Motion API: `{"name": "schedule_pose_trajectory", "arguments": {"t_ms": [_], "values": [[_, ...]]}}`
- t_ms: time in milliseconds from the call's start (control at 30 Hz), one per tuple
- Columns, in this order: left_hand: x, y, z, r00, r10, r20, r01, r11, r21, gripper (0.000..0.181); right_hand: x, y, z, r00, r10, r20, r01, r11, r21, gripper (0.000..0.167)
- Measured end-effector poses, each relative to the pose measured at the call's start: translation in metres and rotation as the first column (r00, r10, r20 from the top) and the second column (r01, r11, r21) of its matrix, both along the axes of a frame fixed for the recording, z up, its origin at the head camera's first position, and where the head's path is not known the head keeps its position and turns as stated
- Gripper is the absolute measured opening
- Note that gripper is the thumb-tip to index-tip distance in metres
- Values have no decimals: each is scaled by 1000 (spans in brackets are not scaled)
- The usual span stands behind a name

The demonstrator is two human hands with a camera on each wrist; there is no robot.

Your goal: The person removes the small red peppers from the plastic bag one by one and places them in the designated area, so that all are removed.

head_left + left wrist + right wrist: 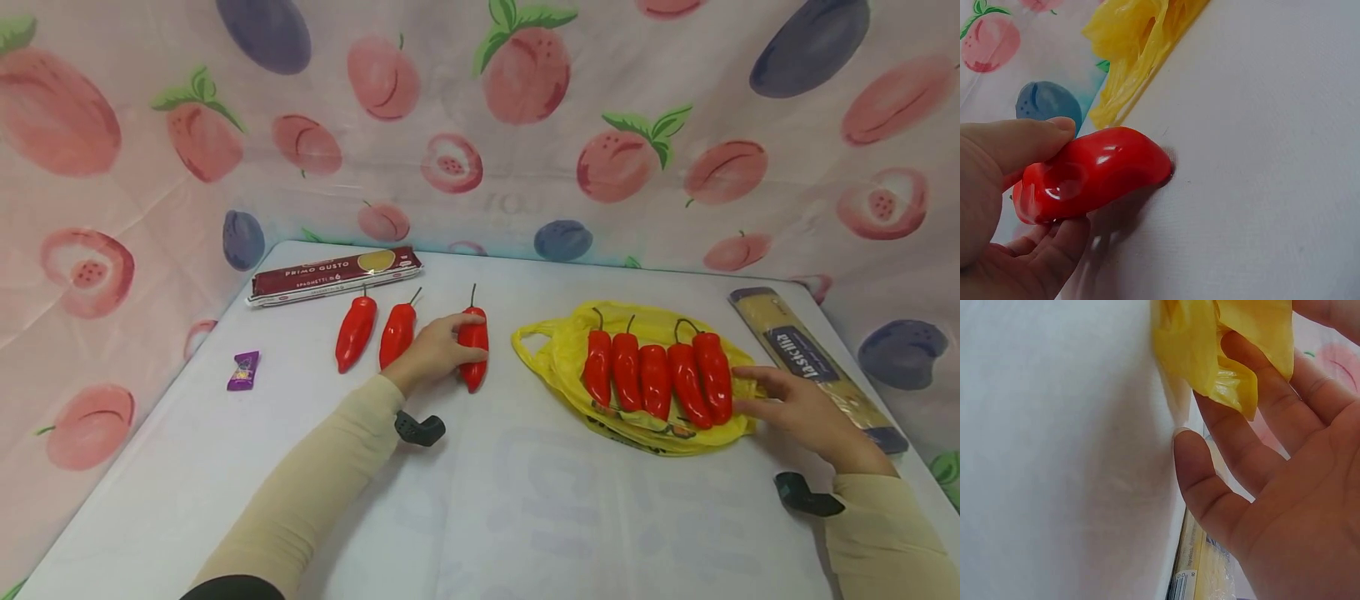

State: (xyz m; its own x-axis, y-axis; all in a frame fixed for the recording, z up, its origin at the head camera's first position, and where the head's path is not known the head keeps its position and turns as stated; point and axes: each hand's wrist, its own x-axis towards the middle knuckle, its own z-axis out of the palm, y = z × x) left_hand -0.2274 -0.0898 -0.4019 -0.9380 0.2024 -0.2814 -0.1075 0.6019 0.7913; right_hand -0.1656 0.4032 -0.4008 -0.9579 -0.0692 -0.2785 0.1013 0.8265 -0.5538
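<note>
Between thumb and fingers my left hand [438, 350] holds a red pepper [473, 350], its stem pointing to the back; the left wrist view shows the pepper [1097, 172] pinched from both sides. Two more red peppers [356, 333] [397, 332] lie just left of that hand. Several red peppers [656, 382] lie side by side on a yellow plastic bag [558, 367]. My right hand [806, 417] is at the bag's right edge, fingers spread and relaxed; in the right wrist view its fingertips touch the yellow plastic [1191, 350].
A dark red spaghetti pack [333, 277] lies at the back left. The small purple wrapped sweet [243, 371] is at the left. Behind the right hand, a long pasta pack [813, 358] lies slanted along the right side. Fruit-patterned cloth [502, 167] hangs behind the table.
</note>
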Motion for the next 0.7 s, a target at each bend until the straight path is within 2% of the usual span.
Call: {"name": "schedule_pose_trajectory", "arguments": {"t_ms": [400,700], "values": [[-1,3,-5,1000,0,2,1,999,-39,66,1,-1,-1,1000,-7,-1,7,999,-40,84],[0,0,-4,1000,-5,-7,5,999,-51,65,1,-1,2,1000,-15,15,15,999,-42,85]]}}
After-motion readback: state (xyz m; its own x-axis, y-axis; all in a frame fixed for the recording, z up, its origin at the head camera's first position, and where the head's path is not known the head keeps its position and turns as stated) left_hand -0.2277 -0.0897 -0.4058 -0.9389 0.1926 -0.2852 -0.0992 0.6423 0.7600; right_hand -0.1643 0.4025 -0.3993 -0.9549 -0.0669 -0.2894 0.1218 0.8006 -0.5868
